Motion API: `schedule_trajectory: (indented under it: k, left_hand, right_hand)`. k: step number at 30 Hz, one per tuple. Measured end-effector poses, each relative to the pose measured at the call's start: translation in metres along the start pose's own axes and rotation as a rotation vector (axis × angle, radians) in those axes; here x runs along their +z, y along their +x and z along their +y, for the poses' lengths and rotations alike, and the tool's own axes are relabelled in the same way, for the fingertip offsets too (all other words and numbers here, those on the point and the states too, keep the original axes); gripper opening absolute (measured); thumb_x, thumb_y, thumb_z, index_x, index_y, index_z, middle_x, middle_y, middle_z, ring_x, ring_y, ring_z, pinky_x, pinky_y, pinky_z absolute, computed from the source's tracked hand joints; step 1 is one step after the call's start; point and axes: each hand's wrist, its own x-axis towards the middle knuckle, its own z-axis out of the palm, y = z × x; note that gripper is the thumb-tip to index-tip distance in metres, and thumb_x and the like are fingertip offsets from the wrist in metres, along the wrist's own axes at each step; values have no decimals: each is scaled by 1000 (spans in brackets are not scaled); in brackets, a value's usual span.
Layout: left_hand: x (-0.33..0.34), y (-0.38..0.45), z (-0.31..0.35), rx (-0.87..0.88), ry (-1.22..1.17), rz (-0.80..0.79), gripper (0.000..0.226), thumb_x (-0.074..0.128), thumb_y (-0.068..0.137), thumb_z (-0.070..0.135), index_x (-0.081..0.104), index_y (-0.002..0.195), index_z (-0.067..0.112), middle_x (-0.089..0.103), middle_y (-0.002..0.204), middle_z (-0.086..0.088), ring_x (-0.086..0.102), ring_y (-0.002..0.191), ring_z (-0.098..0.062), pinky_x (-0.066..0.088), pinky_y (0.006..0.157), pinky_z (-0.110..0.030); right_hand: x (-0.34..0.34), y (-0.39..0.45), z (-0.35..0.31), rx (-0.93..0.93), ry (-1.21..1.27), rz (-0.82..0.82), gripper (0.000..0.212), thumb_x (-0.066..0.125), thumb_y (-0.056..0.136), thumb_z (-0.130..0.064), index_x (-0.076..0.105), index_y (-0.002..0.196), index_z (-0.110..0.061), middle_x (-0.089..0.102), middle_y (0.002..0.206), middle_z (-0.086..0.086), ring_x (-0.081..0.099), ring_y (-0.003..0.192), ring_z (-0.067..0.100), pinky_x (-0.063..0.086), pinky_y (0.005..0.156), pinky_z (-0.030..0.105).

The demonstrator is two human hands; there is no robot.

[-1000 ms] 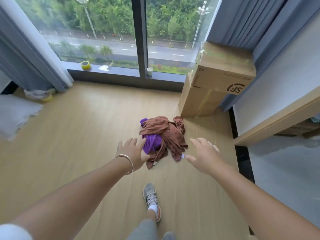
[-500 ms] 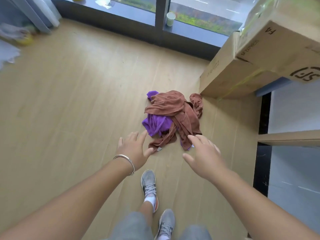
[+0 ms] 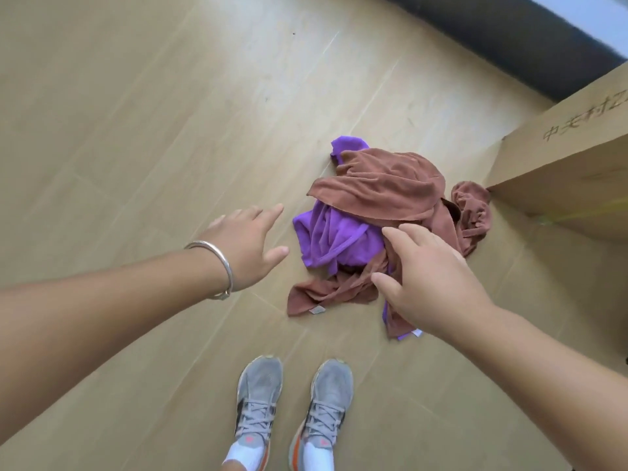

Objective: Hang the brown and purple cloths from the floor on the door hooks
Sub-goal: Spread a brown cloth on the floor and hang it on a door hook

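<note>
Both hands are spread and hold nothing. The brown cloth (image 3: 380, 188) lies tangled over the purple cloth (image 3: 336, 239) on the floor, under our right hand (image 3: 431, 283) and beside our left hand (image 3: 244, 239). We should grip each cloth separately, near an edge.

The floor (image 3: 142, 124) is pale wood-look planking with thin seams running on a diagonal. A brown cloth (image 3: 384, 192) lies crumpled on it in a loose heap, tangled with a purple cloth (image 3: 336, 239) that shows beneath it and pokes out at the far edge. Just beside the heap, touching its right end, stands a cardboard box (image 3: 560, 171). A pair of grey sneakers (image 3: 292, 402) stands side by side on the boards, near the heap.
</note>
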Motion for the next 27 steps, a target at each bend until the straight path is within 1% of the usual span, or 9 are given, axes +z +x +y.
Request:
schedule_trajectory:
  k: [6,12,14,16,19,21,23,25,27]
  left_hand:
    - [65,92,-23,-19,38,-5,72,45,95,50,11,154,26,32,152,-4,31,139,-24,28,110,-37]
    - [109,170,-40,-10,70,11,74,49,94,49,11,153,27,34,149,-7,38,134,-31,35,105,-42]
    - [118,194,-44,7,50,63,76,52,93,46,9,153,29,33,149,-7,41,131,-32,38,101,-43]
    - [123,217,-46,13,-24,132,84,59,90,41,4,153,32,26,154,-7,41,132,-32,39,101,-43]
    - [125,247,-50,54,-147,166,90,66,87,37,3,153,37,19,157,-3,39,135,-28,39,105,-43]
    - [127,264,-50,115,-151,150,79,61,90,36,12,152,38,23,157,0,37,137,-24,36,108,-42]
    - [127,274,-44,174,-185,201,53,50,97,34,33,147,39,40,148,3,44,130,-20,39,104,-39]
    - [123,273,-37,171,-258,257,36,42,100,32,53,133,42,58,130,5,53,117,-20,45,96,-38]
    - [114,261,-33,169,-291,292,32,41,100,31,61,123,42,63,121,8,57,110,-18,47,90,-37]
  right_hand:
    - [75,85,16,-94,-114,-37,60,57,85,-45,43,135,-15,43,137,5,40,127,25,34,105,39]
    - [122,168,17,-142,-173,67,57,58,84,-40,45,131,-11,45,136,9,40,126,30,35,103,43]
    - [136,193,16,-147,-178,117,57,57,85,-37,43,134,-11,43,139,9,36,130,29,33,105,43]
    - [147,213,15,-164,-193,178,62,56,85,-34,38,141,-12,37,146,9,30,137,28,29,109,44]
    - [159,236,13,-164,-257,243,66,53,87,-35,32,146,-15,30,153,8,19,144,25,23,114,45]
    - [164,252,11,-143,-309,268,64,50,89,-36,32,146,-14,29,153,7,16,145,24,18,115,45]
    - [168,264,8,-115,-353,285,57,47,90,-35,37,142,-14,34,150,6,18,144,24,17,115,45]
    - [167,270,5,-81,-368,288,49,46,90,-33,43,135,-13,41,143,7,24,140,26,20,113,44]
    - [162,269,2,-56,-364,285,42,47,89,-31,48,128,-14,48,134,6,33,131,27,28,105,42]
